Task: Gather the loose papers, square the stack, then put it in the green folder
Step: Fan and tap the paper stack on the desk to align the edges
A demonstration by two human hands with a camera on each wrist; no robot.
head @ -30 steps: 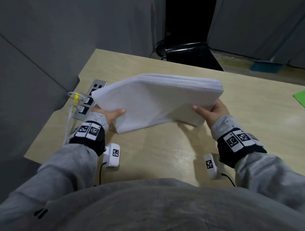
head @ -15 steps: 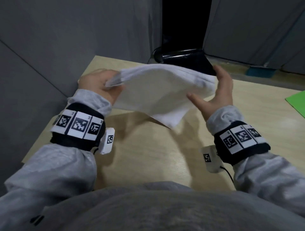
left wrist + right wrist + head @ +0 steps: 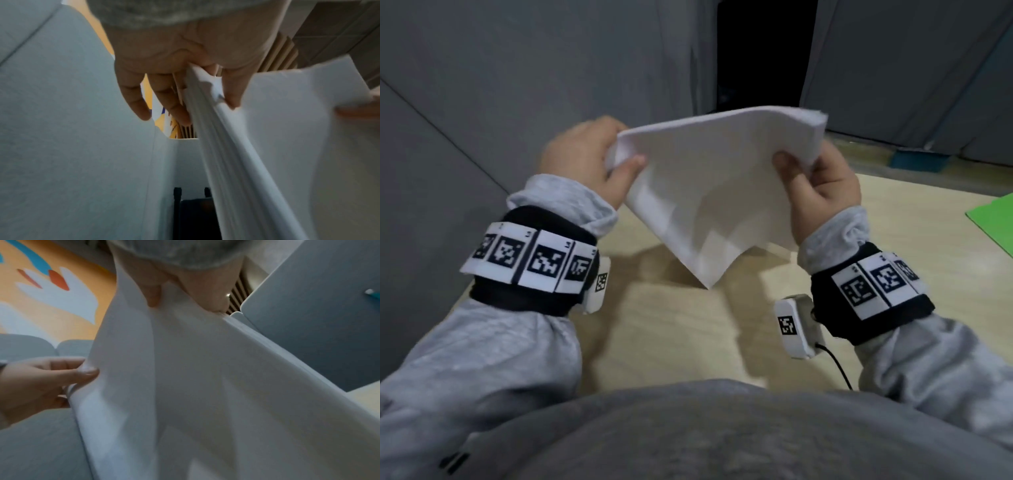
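Note:
A thick stack of white papers [image 3: 709, 192] hangs in the air above the wooden desk [image 3: 674, 329], tilted with one corner pointing down. My left hand [image 3: 599, 161] grips its upper left edge, thumb on the near face. My right hand [image 3: 815, 185] grips the upper right edge the same way. The left wrist view shows the stack [image 3: 236, 146] edge-on between my left hand's [image 3: 185, 78] thumb and fingers. In the right wrist view the papers [image 3: 185, 386] fill the frame, my right thumb pressed on them. A corner of the green folder [image 3: 993, 219] lies flat at the desk's right edge.
Grey partition walls [image 3: 482, 85] enclose the desk on the left and behind. A dark gap opens behind the stack. My grey sleeves and torso fill the bottom of the head view.
Both hands have lifted the stack off the desk and turned it from lying nearly flat to hanging upright with a corner down. The hands moved up and closer together.

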